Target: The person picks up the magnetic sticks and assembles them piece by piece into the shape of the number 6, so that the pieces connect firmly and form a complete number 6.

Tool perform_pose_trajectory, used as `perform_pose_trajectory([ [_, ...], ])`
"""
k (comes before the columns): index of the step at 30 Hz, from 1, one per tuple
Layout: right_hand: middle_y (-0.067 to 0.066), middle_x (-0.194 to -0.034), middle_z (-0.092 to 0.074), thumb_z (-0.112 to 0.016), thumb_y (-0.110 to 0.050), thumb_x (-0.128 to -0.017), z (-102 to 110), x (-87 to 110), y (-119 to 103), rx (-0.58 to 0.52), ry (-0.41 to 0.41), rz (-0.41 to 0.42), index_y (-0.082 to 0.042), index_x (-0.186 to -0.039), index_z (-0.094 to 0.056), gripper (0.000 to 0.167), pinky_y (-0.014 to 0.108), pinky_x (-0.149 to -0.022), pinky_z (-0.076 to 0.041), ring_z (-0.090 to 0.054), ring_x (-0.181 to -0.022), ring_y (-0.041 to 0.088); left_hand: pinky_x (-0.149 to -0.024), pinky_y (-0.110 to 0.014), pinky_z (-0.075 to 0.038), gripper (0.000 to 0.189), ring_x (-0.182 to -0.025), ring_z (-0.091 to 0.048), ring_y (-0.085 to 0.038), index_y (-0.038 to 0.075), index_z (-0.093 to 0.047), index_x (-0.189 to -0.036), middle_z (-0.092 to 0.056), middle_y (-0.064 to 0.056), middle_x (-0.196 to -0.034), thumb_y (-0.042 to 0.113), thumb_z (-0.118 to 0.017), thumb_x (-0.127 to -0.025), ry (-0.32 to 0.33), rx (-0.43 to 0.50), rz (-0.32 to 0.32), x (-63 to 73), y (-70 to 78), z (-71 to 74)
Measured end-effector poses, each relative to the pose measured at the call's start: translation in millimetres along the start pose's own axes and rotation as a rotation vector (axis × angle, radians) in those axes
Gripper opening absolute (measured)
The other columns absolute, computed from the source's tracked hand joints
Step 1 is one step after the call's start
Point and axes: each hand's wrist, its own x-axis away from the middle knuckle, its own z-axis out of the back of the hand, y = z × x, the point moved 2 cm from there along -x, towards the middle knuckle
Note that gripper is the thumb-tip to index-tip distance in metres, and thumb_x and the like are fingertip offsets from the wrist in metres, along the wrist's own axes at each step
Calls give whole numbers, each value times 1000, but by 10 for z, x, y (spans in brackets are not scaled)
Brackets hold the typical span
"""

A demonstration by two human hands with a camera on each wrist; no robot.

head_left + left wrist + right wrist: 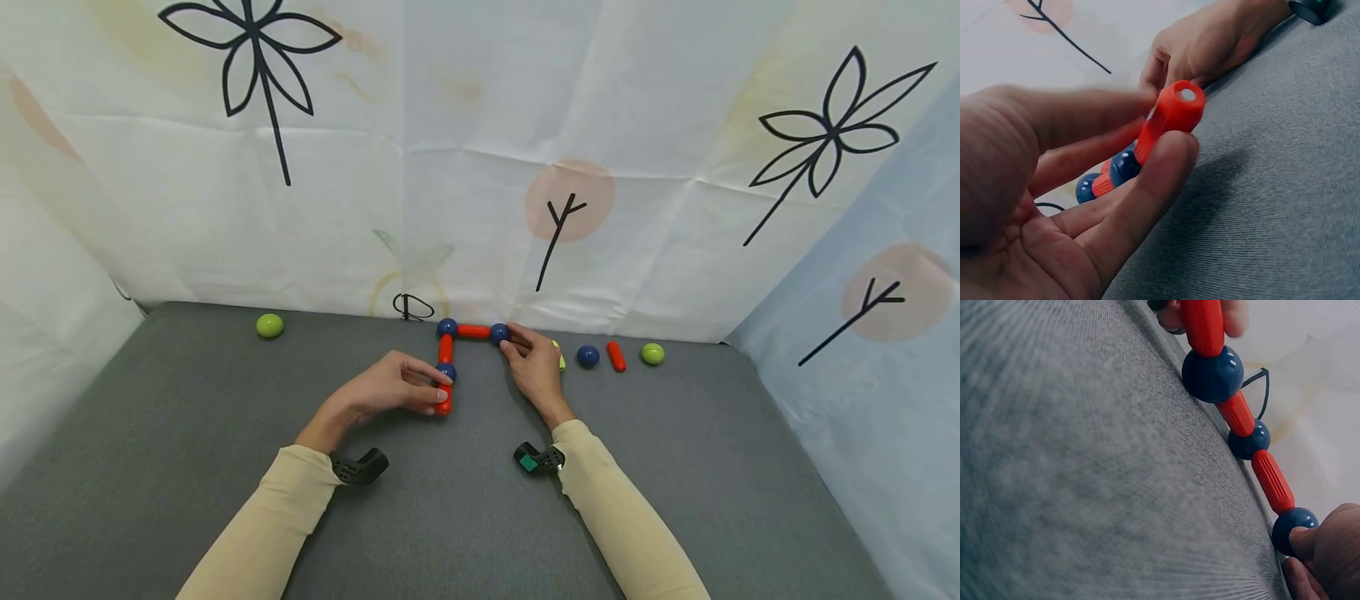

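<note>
Chain (446, 348) between fingers presumably steadied at ends: red rod (1180, 110) pinched by left hand (405, 385), blue ball (498, 333) by right hand (536, 364).

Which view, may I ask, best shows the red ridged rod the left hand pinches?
The left wrist view: the red rod is close, end face visible. Head shows it small, partly covered; right wrist crops it.

Free table (453, 492) lies in front of the chain (446, 347); the left hand (393, 388) blocks its near end, the right hand (537, 368) its right.
</note>
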Motion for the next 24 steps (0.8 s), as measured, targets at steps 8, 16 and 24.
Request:
perform_pose_trajectory([
  [8,22,-118,-71,-72,1,-93,0,1,-7,2,-5,-9,2,-130,-67,37,38,-90,-56,-71,-104,30,-85,-40,-58,38,-91,-74,-24,-10,-67,-125,-74,-19,-105,6,-76,-92,37,31,-25,-13,-36,8],
  [16,21,-120,-70,-74,0,-92,1,2,8,-26,-27,8,1,-131,-66,40,37,-92,-54,-71,-106,30,-84,-39,-58,38,-89,-74,-24,-11,-66,-124,-75,-19,-102,3,-77,-90,49,41,-30,-36,-50,-12],
  [24,24,-123,-67,-73,6,-89,-6,14,12,-37,-32,81,4,-130,-66,41,34,-93,-54,-68,-110,34,-83,-40,-58,37,-88,-74,-23,-12,-66,-123,-75,-19,-101,1,-76,-90,40,35,-20,-34,-43,-1],
])
